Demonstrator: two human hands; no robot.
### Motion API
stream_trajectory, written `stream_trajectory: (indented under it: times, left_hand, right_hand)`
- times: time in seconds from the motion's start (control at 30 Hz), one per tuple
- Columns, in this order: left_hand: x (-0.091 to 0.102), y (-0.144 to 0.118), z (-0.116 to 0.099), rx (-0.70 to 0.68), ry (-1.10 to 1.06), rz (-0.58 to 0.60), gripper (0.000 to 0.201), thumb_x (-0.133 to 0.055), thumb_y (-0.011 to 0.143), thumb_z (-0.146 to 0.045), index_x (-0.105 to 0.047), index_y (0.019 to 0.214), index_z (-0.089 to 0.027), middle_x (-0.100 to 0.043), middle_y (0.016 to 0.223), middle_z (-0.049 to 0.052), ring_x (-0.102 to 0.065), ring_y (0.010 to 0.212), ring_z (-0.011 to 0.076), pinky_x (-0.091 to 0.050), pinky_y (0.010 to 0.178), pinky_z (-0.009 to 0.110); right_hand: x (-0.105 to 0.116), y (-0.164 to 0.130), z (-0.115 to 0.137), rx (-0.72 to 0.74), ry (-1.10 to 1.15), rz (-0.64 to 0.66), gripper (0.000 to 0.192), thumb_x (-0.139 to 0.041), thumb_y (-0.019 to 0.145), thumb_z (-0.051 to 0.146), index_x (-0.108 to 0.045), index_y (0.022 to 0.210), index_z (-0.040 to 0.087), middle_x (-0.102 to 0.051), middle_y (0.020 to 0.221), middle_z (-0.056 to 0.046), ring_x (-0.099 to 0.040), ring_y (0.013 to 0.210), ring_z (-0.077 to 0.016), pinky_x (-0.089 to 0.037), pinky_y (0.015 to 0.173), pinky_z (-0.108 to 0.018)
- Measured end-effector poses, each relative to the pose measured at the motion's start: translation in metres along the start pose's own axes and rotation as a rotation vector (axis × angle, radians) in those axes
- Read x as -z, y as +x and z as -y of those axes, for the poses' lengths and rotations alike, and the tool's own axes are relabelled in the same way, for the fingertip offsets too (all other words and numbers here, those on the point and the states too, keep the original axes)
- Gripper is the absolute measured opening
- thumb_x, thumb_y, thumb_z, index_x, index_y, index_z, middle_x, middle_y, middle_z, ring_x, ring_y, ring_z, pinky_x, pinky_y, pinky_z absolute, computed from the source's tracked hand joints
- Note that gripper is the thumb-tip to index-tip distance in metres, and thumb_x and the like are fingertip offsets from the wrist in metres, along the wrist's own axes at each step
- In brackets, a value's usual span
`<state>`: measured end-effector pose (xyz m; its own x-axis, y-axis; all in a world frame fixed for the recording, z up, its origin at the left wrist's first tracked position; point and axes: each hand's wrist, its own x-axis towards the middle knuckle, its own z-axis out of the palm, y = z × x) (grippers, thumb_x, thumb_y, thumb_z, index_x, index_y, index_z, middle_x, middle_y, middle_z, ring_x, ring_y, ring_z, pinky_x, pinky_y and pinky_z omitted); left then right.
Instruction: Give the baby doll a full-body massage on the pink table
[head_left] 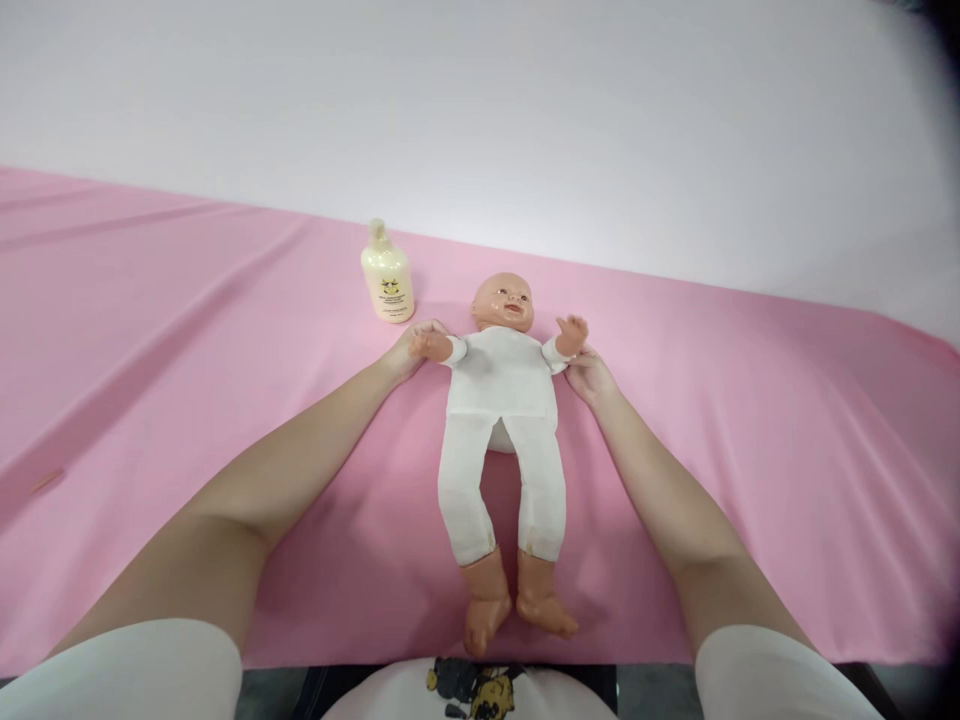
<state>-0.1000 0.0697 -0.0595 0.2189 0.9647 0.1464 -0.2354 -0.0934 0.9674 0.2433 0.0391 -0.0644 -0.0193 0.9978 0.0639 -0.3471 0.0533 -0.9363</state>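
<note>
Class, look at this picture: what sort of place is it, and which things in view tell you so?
Probably a baby-care practice room. A baby doll in white clothes lies face up on a pink sheet, a pump bottle stands beside it, and the left hand and right hand hold its arms.

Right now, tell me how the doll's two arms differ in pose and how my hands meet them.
The doll's left-side arm lies out flat, its hand in the left hand's grip. The doll's right-side arm is bent upward with its hand free, and the right hand holds it lower, near the sleeve. Both arms wear white sleeves and spread from the doll on the pink cloth.
</note>
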Motion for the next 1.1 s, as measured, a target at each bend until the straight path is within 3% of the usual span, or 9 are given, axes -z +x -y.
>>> stream_trajectory:
  times: [0.17,0.43,0.63,0.77,0.87,1.0,1.1]
  left_hand:
    - [-0.002,-0.007,0.002,0.033,0.096,0.165,0.027,-0.085,0.047,-0.013,-0.061,0.059,-0.015,-0.073,0.078,0.004,-0.068,0.071,0.0161,-0.052,0.066,0.027]
    - [0.000,-0.005,0.004,-0.028,0.260,0.229,0.017,-0.075,0.051,-0.011,-0.059,0.056,-0.015,-0.070,0.070,0.001,-0.065,0.068,0.0134,-0.050,0.065,0.024]
    - [-0.002,-0.007,-0.001,-0.047,0.193,0.246,0.020,-0.075,0.050,-0.010,-0.064,0.066,-0.016,-0.072,0.077,0.002,-0.067,0.077,0.0163,-0.051,0.071,0.027]
    - [-0.002,-0.004,0.000,-0.033,0.053,0.175,0.030,-0.080,0.053,-0.016,-0.062,0.076,-0.016,-0.070,0.080,0.002,-0.066,0.074,0.0160,-0.049,0.068,0.027]
    - [-0.001,0.000,0.004,-0.109,0.031,0.103,0.040,-0.081,0.057,-0.020,-0.059,0.090,-0.018,-0.067,0.083,-0.001,-0.064,0.075,0.0150,-0.048,0.068,0.026]
    - [-0.001,0.001,0.009,-0.181,0.099,0.038,0.058,-0.082,0.067,-0.030,-0.046,0.112,-0.024,-0.065,0.088,-0.003,-0.061,0.070,0.0125,-0.047,0.066,0.025]
    - [-0.003,-0.002,0.007,-0.170,0.153,0.018,0.064,-0.079,0.073,-0.035,-0.037,0.120,-0.027,-0.063,0.084,-0.004,-0.056,0.062,0.0107,-0.043,0.062,0.025]
  right_hand:
    - [-0.002,-0.004,-0.002,-0.006,-0.064,-0.013,0.023,-0.071,0.051,0.010,-0.053,0.057,0.023,-0.064,0.069,0.004,-0.068,0.097,-0.0196,-0.053,0.089,-0.033]
    - [-0.005,-0.009,-0.003,0.013,-0.156,0.084,0.023,-0.069,0.049,0.008,-0.050,0.048,0.022,-0.056,0.058,0.004,-0.064,0.092,-0.0191,-0.051,0.087,-0.032]
    - [-0.008,-0.011,0.002,-0.005,-0.159,0.071,0.020,-0.074,0.051,0.012,-0.064,0.064,0.022,-0.070,0.083,0.002,-0.066,0.094,-0.0167,-0.051,0.089,-0.029]
    - [-0.008,-0.009,0.003,-0.019,-0.165,0.004,0.024,-0.076,0.059,0.028,-0.068,0.081,0.025,-0.073,0.093,0.000,-0.068,0.092,-0.0181,-0.053,0.092,-0.032]
    - [-0.008,-0.004,-0.001,0.014,-0.148,-0.016,0.039,-0.079,0.061,0.040,-0.065,0.095,0.027,-0.073,0.097,-0.001,-0.068,0.095,-0.0200,-0.053,0.094,-0.035]
    - [-0.010,-0.002,-0.005,0.177,-0.164,-0.025,0.060,-0.084,0.059,0.049,-0.057,0.109,0.029,-0.069,0.119,-0.004,-0.064,0.115,-0.0218,-0.049,0.104,-0.036]
    - [-0.010,-0.006,-0.006,0.205,-0.248,-0.039,0.065,-0.079,0.069,0.055,-0.047,0.121,0.032,-0.070,0.111,-0.003,-0.067,0.101,-0.0193,-0.052,0.094,-0.035]
